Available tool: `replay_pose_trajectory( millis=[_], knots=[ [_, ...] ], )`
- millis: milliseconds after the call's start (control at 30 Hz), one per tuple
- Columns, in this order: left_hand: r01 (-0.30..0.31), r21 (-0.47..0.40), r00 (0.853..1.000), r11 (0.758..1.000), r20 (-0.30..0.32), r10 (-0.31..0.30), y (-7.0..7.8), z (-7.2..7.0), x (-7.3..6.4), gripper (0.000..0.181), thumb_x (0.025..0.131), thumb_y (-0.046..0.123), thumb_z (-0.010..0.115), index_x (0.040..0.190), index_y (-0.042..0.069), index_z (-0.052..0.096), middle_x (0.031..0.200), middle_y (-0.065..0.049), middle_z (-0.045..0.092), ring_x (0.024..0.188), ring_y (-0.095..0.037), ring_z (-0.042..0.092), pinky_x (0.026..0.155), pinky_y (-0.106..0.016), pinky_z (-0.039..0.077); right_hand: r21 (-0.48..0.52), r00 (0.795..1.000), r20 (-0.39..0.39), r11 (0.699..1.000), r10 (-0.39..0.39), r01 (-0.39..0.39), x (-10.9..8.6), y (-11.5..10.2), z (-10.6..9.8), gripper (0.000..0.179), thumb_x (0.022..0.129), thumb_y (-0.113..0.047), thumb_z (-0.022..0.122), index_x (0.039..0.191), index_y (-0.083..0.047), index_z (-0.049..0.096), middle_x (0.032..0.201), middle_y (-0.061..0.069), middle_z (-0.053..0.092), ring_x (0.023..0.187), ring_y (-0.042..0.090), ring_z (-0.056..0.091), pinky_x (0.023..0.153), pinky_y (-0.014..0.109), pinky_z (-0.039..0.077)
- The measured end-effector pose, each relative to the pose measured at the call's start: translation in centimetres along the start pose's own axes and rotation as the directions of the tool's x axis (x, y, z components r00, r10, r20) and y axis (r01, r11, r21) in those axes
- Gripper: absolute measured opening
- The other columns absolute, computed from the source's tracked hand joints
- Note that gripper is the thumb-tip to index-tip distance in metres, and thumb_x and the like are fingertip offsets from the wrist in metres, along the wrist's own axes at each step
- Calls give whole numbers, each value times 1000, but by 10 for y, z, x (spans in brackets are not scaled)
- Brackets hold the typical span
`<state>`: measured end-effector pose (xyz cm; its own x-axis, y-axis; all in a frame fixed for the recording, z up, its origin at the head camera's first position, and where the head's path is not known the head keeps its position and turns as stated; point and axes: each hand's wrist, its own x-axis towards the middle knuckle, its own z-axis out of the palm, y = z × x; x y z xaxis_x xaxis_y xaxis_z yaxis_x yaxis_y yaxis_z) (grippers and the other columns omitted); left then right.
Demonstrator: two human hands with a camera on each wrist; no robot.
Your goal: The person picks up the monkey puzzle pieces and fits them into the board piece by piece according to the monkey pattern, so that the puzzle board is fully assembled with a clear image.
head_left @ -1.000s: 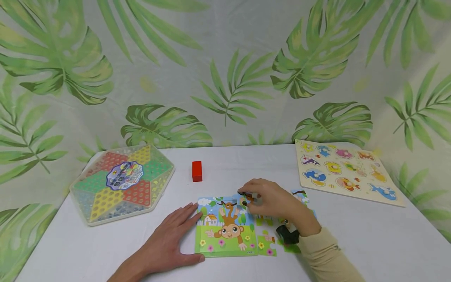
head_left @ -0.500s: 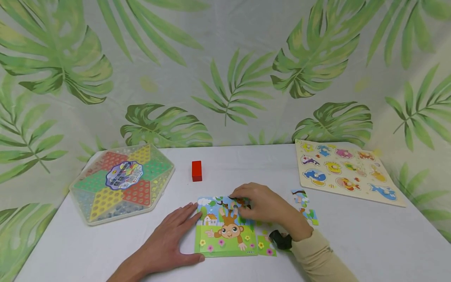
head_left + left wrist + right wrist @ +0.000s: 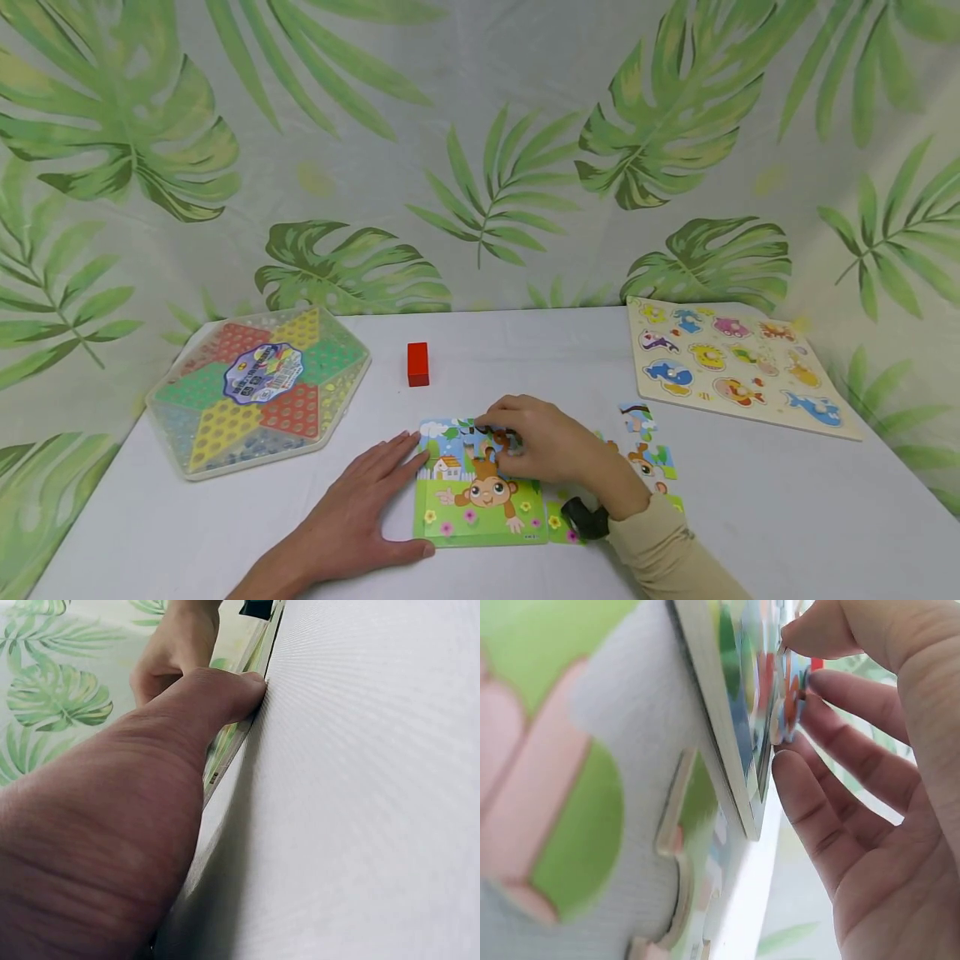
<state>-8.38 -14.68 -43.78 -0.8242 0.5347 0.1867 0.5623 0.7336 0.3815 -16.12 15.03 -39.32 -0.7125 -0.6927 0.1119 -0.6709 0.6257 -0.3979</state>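
A square puzzle board with a monkey picture lies on the white table. My left hand rests along its left side, fingers extended and thumb near the lower left corner. Over the board's upper part, my right hand pinches a jigsaw piece between thumb and fingers. In the right wrist view the piece stands close over the board's face, its underside hidden. The left wrist view shows the left thumb at the board's edge.
Several loose jigsaw pieces lie right of the board, partly under the right forearm. A red block stands behind it. A hexagonal Chinese checkers set lies at the left, a wooden sea-animal peg puzzle at the back right.
My right hand has moved left with the jigsaw piece, from the board's right edge to over its upper part. More loose pieces show behind the forearm. My left hand stays in place.
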Motion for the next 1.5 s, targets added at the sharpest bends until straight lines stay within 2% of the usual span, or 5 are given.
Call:
replay_pose_trajectory(
  millis=[400, 533, 1100, 1333, 1500],
  knots=[
    [0, -6, 1000, 1000, 12, 0, -1, 2, 1, 99, 81, 80, 64, 156, 17, 47, 168, -4, 33, 153, -29, 33, 122, -42, 26, -51, 999, 25, 998, 35, -33, 2, -5, 3, 48, 83, -17, 74, 131, -16, 72, 115, -4, 65, 90, 10, 54, 81, 26, 52],
    [-14, 6, 1000, 1000, -5, 14, -1, 2, 0, 98, 81, 79, 65, 155, 16, 48, 167, -5, 35, 152, -30, 36, 121, -45, 31, -60, 999, 34, 998, 28, -26, 2, -5, 4, 48, 84, -17, 73, 132, -16, 71, 117, -2, 64, 89, 9, 52, 80, 25, 51],
    [-11, 5, 1000, 1000, 19, 11, 0, 0, 2, 98, 82, 79, 64, 156, 17, 47, 167, -5, 34, 152, -31, 36, 121, -53, 35, -97, 991, 34, 987, -128, 131, 4, -3, 7, 40, 97, -16, 72, 135, -7, 69, 120, 6, 65, 96, 14, 54, 80, 23, 51],
    [-26, 2, 1000, 1000, 6, 26, -1, -1, 2, 97, 83, 78, 65, 156, 15, 47, 167, -6, 35, 152, -31, 36, 121, -51, 34, -79, 993, 67, 992, -93, 98, 5, -7, 6, 42, 99, -15, 68, 140, -7, 65, 123, 8, 61, 97, 15, 51, 82, 24, 50],
    [-16, -4, 1000, 1000, 8, 16, 0, -1, 2, 98, 83, 78, 65, 156, 16, 47, 167, -6, 35, 152, -30, 36, 121, -51, 34, -134, 994, 91, 989, -57, 69, 5, -11, 8, 43, 102, -17, 63, 144, -11, 61, 129, 7, 59, 108, 20, 52, 90, 30, 51]
  ],
)
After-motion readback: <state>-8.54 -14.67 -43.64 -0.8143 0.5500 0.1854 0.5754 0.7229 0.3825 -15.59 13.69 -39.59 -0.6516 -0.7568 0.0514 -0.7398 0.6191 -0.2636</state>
